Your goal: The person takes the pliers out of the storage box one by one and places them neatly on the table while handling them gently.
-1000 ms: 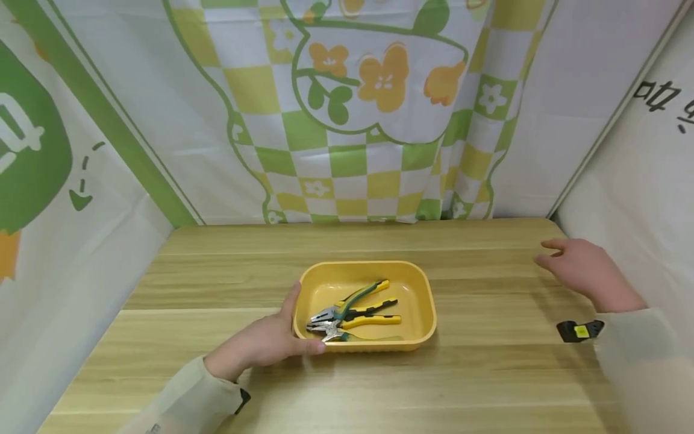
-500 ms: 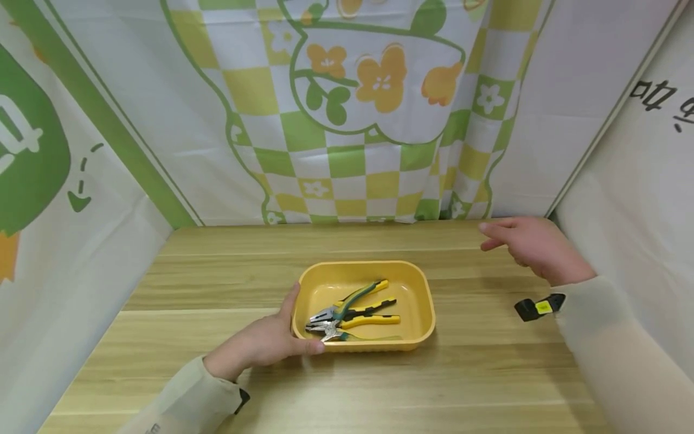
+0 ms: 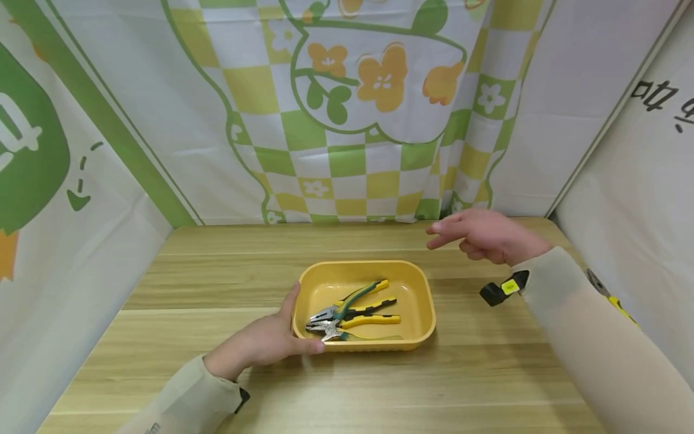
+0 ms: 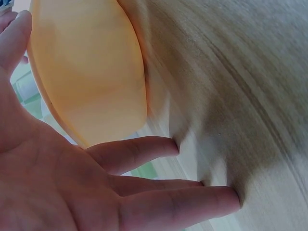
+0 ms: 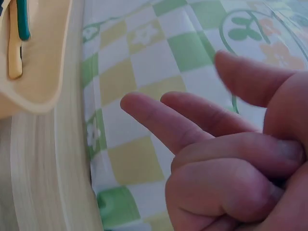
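Observation:
A yellow plastic bin (image 3: 420, 283) stands on the wooden table. Inside it, pliers (image 3: 347, 316) with metal heads and yellow, green and black handles overlap, heads toward the left. My left hand (image 3: 265, 340) steadies the bin's near left corner, thumb on the rim. In the left wrist view that hand's (image 4: 72, 178) other fingers reach out straight beside the bin wall, tips at the tabletop. Up and to the right of the bin hovers my right hand (image 3: 488, 235), holding nothing. Its index and middle fingers (image 5: 159, 118) point out, while the ring and little fingers fold in.
Another tool with a metal head and yellow handle (image 3: 618, 306), probably pliers, is partly hidden behind the right sleeve (image 3: 585, 325). A checked floral curtain (image 3: 347, 163) hangs at the table's (image 3: 217, 271) back edge. White cloth walls close in both sides.
My right hand has swept leftward from the table's right side toward the bin's far right corner. The tool by the right sleeve has come into view. Left hand and bin stay put.

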A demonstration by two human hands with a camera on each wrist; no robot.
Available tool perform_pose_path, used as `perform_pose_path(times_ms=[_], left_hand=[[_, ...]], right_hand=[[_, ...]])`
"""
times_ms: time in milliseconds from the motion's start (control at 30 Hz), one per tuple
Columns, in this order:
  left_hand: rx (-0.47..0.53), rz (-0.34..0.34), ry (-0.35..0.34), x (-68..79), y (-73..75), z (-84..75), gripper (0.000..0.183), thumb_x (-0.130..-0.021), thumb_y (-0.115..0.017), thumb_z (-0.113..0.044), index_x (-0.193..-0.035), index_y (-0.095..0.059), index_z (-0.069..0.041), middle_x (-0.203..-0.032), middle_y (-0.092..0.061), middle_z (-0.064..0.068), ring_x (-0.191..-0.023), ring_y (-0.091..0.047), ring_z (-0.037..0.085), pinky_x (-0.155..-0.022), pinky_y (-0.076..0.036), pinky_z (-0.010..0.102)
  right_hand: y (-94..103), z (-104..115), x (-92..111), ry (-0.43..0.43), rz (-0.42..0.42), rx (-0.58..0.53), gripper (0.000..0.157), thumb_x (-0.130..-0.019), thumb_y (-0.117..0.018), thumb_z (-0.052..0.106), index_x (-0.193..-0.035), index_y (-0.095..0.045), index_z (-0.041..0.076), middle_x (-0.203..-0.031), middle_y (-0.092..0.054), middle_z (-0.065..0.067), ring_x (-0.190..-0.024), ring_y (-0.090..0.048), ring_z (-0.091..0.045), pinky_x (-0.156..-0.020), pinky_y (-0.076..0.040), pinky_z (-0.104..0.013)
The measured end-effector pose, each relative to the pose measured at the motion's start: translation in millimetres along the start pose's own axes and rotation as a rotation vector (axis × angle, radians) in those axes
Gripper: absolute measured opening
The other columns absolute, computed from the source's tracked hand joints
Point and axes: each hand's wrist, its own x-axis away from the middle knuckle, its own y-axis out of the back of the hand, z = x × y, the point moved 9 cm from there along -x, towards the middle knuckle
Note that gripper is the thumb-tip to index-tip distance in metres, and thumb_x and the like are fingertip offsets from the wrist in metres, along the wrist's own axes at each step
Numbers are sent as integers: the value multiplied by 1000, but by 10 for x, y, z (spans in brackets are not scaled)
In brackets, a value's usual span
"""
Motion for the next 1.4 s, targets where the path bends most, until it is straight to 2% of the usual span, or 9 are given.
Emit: perform_pose_path(times_ms=[133,333,533,700,900,1167,1400], left_hand=[[-10,-2,-4,-9,-1,0,137,-71,-80,-65,-159,14,-18,-83,-67,8,-71,-60,21,-69,-48,40],[-21,-3,0,-20,2,2,137,-71,-79,-67,-159,13,-17,-84,-67,9,-73,-60,21,-72,-49,42],[-16,-3,0,-6,4,-16,136,-71,-80,-64,-160,12,-16,-97,-69,15,-76,-60,22,-73,-49,42],[-16,-2,-7,12,11,-22,135,-73,-81,-62,-159,12,-15,-98,-69,16,-75,-60,22,-72,-49,42],[-16,3,-7,18,16,-28,135,-74,-80,-62,-159,13,-15,-90,-68,11,-73,-59,22,-70,-48,41],[-6,5,19,-6,-1,-5,136,-72,-80,-65,-160,13,-17,-83,-66,8,-71,-59,22,-67,-47,39],[-17,5,22,-19,0,-2,137,-71,-80,-66,-160,11,-15,-91,-67,11,-74,-59,22,-69,-47,40]], right_hand=[[-117,112,-86,6,33,37,50,-90,-71,48,-132,-66,21,-120,-70,-2,-45,-18,-13,-41,-20,-28],[-326,231,-225,51,114,46,45,-95,-69,34,-135,-64,14,-123,-68,-5,-46,-19,-13,-44,-24,-26],[-527,265,-306,24,154,160,39,-94,-70,39,-131,-67,25,-121,-69,-1,-46,-19,-13,-41,-21,-28],[-686,305,-370,9,175,213,34,-94,-71,38,-126,-70,28,-122,-68,0,-44,-22,-12,-40,-23,-26],[-842,324,-467,-6,204,271,39,-94,-70,38,-130,-69,24,-117,-69,4,-44,-23,-11,-41,-25,-25],[-951,299,-567,-40,220,294,41,-92,-72,39,-131,-68,24,-120,-67,2,-44,-23,-11,-43,-25,-26],[-1040,244,-651,-36,240,287,44,-91,-75,33,-131,-68,17,-120,-66,-1,-44,-25,-10,-44,-28,-24]])
